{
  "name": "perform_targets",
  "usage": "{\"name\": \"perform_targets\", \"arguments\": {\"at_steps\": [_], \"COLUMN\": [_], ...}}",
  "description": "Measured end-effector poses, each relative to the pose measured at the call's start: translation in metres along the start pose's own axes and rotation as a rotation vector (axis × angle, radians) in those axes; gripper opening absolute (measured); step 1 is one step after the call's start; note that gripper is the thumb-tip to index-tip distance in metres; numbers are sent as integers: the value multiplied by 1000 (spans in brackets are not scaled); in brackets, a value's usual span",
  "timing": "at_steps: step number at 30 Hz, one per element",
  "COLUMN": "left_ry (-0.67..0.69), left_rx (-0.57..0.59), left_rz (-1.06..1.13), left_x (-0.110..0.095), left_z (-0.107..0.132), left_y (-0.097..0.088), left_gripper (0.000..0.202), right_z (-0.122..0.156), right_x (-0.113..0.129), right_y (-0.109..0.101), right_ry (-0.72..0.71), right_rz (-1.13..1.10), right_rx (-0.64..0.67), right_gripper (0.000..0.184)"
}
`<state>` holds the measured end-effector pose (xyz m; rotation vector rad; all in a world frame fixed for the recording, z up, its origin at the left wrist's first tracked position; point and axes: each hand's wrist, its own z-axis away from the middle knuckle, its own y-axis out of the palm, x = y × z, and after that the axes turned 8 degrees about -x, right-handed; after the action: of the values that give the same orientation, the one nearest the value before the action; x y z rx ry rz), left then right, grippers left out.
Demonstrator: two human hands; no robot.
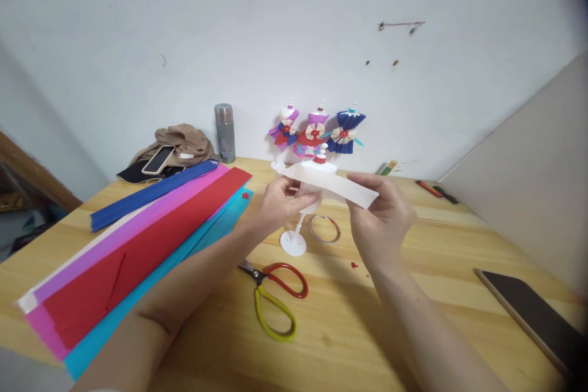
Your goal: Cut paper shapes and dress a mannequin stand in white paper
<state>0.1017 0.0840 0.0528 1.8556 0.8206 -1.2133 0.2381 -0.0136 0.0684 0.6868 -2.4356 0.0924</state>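
My left hand (281, 201) is closed around a small white doll stand, whose round base (293, 243) hangs just above the wooden table (450, 257). A strip of white paper (331, 182) lies across the top of the stand. My right hand (383, 211) pinches the right end of that strip. A small red and white cap (320, 157) shows on top of the stand.
Long sheets of blue, purple, red and cyan crepe paper (133, 245) lie at the left. Scissors (275, 294) and a tape ring (324, 228) lie below my hands. Three dressed paper dolls (316, 130), a flask (225, 133), a phone on cloth (158, 159) stand behind; a dark tablet (533, 312) at right.
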Motion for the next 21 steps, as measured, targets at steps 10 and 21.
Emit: {"name": "perform_targets", "arguments": {"at_steps": [10,21], "left_ry": [5,-45], "left_rx": [103,180], "left_rz": [48,94], "left_x": [0,-2], "left_z": [1,2], "left_y": [-2,-3], "left_gripper": [49,53], "right_z": [-6,-8], "right_x": [0,-12], "right_y": [1,5], "right_ry": [170,328], "right_rz": [-102,-179], "right_rx": [-33,18], "right_gripper": [17,11]}}
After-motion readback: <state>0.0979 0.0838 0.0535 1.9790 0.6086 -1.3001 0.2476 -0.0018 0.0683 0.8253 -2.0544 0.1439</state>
